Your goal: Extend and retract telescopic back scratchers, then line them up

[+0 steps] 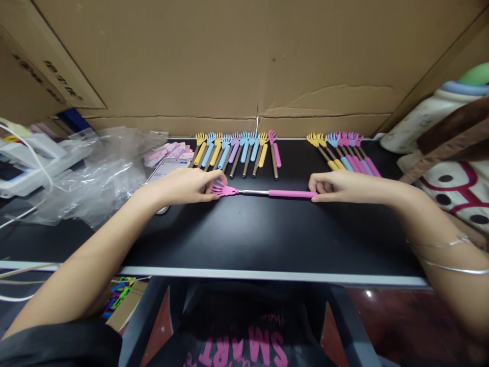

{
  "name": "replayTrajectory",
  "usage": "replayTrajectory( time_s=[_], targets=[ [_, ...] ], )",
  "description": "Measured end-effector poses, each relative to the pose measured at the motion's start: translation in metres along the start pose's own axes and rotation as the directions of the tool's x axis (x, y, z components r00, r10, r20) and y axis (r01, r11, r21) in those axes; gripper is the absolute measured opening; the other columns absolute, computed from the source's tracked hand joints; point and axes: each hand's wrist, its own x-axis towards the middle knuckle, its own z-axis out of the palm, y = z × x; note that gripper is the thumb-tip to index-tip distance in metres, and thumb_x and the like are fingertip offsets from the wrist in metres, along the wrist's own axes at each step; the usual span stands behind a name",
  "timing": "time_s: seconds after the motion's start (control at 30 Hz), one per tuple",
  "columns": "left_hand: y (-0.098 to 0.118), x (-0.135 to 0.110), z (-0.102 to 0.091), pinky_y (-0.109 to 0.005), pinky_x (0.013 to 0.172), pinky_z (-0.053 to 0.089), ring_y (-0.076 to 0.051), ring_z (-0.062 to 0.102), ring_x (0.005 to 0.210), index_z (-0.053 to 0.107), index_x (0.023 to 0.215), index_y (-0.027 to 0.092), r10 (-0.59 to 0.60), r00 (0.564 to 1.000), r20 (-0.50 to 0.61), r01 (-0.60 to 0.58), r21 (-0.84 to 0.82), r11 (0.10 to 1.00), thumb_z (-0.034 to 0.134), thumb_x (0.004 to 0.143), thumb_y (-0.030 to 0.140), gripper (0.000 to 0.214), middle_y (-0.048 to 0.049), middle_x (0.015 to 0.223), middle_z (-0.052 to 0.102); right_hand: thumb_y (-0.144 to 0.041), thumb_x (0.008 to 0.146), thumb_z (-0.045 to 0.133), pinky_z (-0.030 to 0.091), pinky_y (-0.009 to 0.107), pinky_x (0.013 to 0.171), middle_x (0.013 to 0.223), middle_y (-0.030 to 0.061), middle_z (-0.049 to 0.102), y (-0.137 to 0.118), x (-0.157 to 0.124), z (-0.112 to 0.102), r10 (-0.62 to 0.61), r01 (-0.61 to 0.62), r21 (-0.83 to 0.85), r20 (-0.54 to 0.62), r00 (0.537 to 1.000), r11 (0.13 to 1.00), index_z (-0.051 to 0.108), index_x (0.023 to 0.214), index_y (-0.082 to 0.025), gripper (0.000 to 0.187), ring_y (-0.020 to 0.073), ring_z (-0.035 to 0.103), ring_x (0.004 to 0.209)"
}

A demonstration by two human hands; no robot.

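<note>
A pink back scratcher (292, 193) lies level between my two hands, with a bare stretch of its metal rod showing. My left hand (183, 186) pinches its claw-shaped head at the left end. On the right, my right hand (336, 187) grips the end of its pink handle. Behind it, a row of separate scratcher parts (243, 153) in yellow, blue, purple and pink lies on the black table (260, 229), heads beside handles. Farther right lies a group of back scratchers (349, 153) with heads and handles joined.
Clear plastic bags (103, 176) and a phone (168, 168) lie at left, near pink printed cards (173, 152). A white device (28, 163) stands far left. A bottle (424, 120) and a patterned bag (458, 188) are at right. Cardboard (237, 61) walls the back.
</note>
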Motion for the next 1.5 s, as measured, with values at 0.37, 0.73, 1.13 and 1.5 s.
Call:
replayTrajectory(
  time_s=[0.37,0.73,1.13,1.5],
  targets=[
    [0.0047,0.0011,0.0026,-0.021,0.054,0.033,-0.013,0.058,0.061,0.048,0.116,0.025,-0.01,1.0,-0.013,0.01,0.017,1.0,0.043,0.087,0.038,0.032,0.0003,0.077,0.065,-0.058,0.079,0.052,0.03,0.023,0.052,0.062,-0.0032,0.048,-0.0032,-0.0022,0.0005,-0.008,0.007,-0.038,-0.021,1.0,0.999,0.052,0.08,-0.022,0.036,0.0103,0.042,0.056],
    [0.0062,0.0052,0.006,-0.025,0.061,0.038,-0.017,0.061,0.067,0.047,0.116,0.024,-0.023,1.0,0.01,0.023,0.041,0.999,0.037,0.09,0.041,0.032,-0.0033,0.085,0.067,-0.057,0.08,0.05,0.029,0.024,0.052,0.062,-0.0032,0.05,-0.0044,-0.0012,0.0013,-0.01,0.008,-0.067,-0.028,1.0,0.998,0.049,0.079,-0.022,0.036,0.0108,0.044,0.055],
    [0.0093,0.0043,0.0073,-0.025,0.06,0.037,-0.018,0.061,0.068,0.047,0.114,0.023,-0.028,0.999,-0.018,0.029,0.071,0.997,0.035,0.091,0.042,0.032,-0.0037,0.081,0.066,-0.055,0.08,0.051,0.029,0.024,0.052,0.062,-0.0032,0.051,-0.0054,-0.0023,0.0013,-0.021,0.019,-0.062,-0.034,0.999,0.998,0.047,0.078,-0.022,0.033,0.0112,0.045,0.055],
    [0.0092,0.0051,0.0092,-0.026,0.062,0.037,-0.019,0.062,0.07,0.047,0.117,0.024,-0.053,0.999,-0.006,0.053,0.072,0.996,0.034,0.091,0.042,0.034,-0.0038,0.084,0.067,-0.059,0.079,0.052,0.027,0.025,0.052,0.062,-0.0039,0.05,-0.0057,0.0016,0.0044,0.0,-0.01,-0.137,-0.07,0.998,0.99,0.047,0.078,-0.023,0.036,0.0117,0.044,0.054]
  ],
)
